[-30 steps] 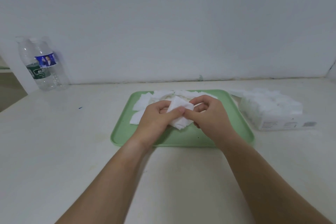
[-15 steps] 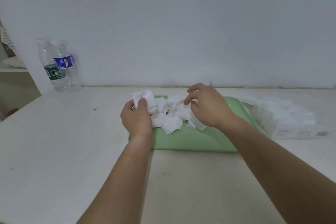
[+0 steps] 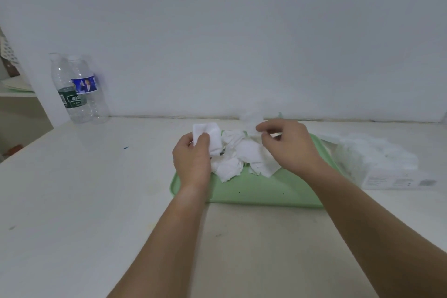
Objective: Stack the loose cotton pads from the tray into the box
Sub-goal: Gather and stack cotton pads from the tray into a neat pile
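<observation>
A green tray (image 3: 266, 193) lies on the table with several loose white cotton pads (image 3: 242, 155) heaped at its far half. My left hand (image 3: 192, 159) grips a small stack of pads (image 3: 209, 134) above the tray's left end. My right hand (image 3: 287, 145) pinches a single pad (image 3: 251, 121) lifted above the heap. The white box (image 3: 384, 164), filled with pads and partly wrapped in clear film, sits to the right of the tray.
Two clear plastic bottles (image 3: 79, 89) stand at the back left against the white wall. A shelf unit (image 3: 17, 104) is at the far left edge. The pale table (image 3: 84, 189) runs wide to the left and toward me.
My right hand has risen from the heap with one pad pinched in it. The left hand keeps its stack at the tray's left end. The view has shifted slightly.
</observation>
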Motion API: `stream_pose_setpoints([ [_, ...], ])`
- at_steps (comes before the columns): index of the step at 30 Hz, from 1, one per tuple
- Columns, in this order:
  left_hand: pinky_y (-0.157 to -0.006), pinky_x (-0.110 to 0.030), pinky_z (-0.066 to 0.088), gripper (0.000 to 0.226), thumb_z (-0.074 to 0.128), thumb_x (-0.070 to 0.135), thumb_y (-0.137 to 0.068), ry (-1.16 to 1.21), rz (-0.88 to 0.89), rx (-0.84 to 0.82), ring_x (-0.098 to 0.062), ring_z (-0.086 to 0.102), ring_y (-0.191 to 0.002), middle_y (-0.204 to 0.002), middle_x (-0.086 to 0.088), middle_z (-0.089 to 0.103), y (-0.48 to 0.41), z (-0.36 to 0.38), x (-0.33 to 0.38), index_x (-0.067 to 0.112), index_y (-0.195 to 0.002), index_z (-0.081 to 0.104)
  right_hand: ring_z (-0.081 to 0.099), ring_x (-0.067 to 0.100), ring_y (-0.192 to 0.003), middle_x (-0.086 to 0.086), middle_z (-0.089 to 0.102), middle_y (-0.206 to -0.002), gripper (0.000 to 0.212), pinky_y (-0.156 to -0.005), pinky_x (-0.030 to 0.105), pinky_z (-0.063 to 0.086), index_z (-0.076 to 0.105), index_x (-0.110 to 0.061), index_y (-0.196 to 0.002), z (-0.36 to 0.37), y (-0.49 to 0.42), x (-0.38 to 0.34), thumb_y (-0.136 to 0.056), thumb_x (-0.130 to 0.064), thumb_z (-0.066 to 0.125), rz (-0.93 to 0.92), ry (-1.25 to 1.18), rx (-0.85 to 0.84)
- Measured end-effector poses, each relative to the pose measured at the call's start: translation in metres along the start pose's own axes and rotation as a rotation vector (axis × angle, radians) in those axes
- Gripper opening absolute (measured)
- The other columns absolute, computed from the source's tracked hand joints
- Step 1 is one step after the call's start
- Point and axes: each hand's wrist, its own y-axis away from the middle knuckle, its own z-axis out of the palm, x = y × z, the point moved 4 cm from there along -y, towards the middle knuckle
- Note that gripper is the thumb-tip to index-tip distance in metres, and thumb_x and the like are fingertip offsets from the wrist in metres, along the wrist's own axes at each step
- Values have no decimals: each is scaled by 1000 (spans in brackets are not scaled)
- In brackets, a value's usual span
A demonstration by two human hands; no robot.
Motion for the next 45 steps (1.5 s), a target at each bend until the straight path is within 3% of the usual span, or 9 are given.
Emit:
stream_pose_setpoints([
  [3,-70,-41,51,35,62,30,-73,-6,20,-102,-25,58,-71,-78,-11,64,6,10,0,-1,-88,64,70,4,-80,-6,77,-85,8,-77,20,55,77,-17,-90,-9,14,9,-84,-11,75,183,-451,101],
  [6,-80,-49,58,23,65,27,-80,-41,55,-159,-31,71,-86,-91,-11,75,13,17,0,11,-93,72,71,22,-76,9,74,-75,14,-77,31,59,70,-7,-92,-6,28,15,-81,-6,79,333,-834,124],
  [12,-82,-44,60,8,69,12,-93,4,49,-253,-24,75,-85,-89,-6,79,22,27,1,13,-98,75,66,14,-67,3,71,-76,20,-66,24,57,68,-11,-106,14,41,12,-88,-4,69,477,-1142,-91],
  [19,-59,-25,56,13,76,9,-87,38,-13,-324,-17,71,-69,-82,-5,77,33,34,4,10,-99,72,64,15,-65,4,71,-80,21,-65,25,56,69,-3,-109,22,47,6,-91,-14,70,456,-1044,-191],
  [25,-72,-35,51,24,77,12,-83,29,-49,-471,-20,64,-68,-73,-10,71,33,41,-2,10,-107,74,58,13,-65,-3,67,-76,23,-58,22,52,71,-4,-106,21,47,15,-87,-18,75,520,-944,-118],
  [29,-64,-27,48,17,69,7,-91,-16,-61,-536,-9,56,-54,-59,3,61,35,44,-5,10,-107,75,56,9,-60,-4,67,-75,23,-59,24,49,73,-7,-101,19,47,21,-85,-23,77,517,-846,-91],
  [35,-64,-22,54,18,64,18,-96,-10,-92,-570,-26,73,-85,-98,-22,76,38,44,-3,9,-107,76,57,7,-55,-4,67,-65,17,-55,20,48,73,-9,-89,11,46,27,-81,-22,81,463,-674,-1],
  [41,-65,-28,57,31,52,22,-102,-29,-139,-557,-28,74,-82,-93,-18,76,37,46,-4,-3,-98,71,54,11,-57,2,64,-66,20,-60,25,46,69,-13,-78,9,48,30,-77,-27,84,434,-604,15],
  [45,-74,-30,54,42,72,37,-90,-65,-67,-597,-24,73,-87,-94,-11,77,38,45,-4,-2,-104,71,48,15,-60,8,57,-67,27,-57,28,41,65,-12,-74,10,49,28,-77,-31,84,401,-561,17],
])
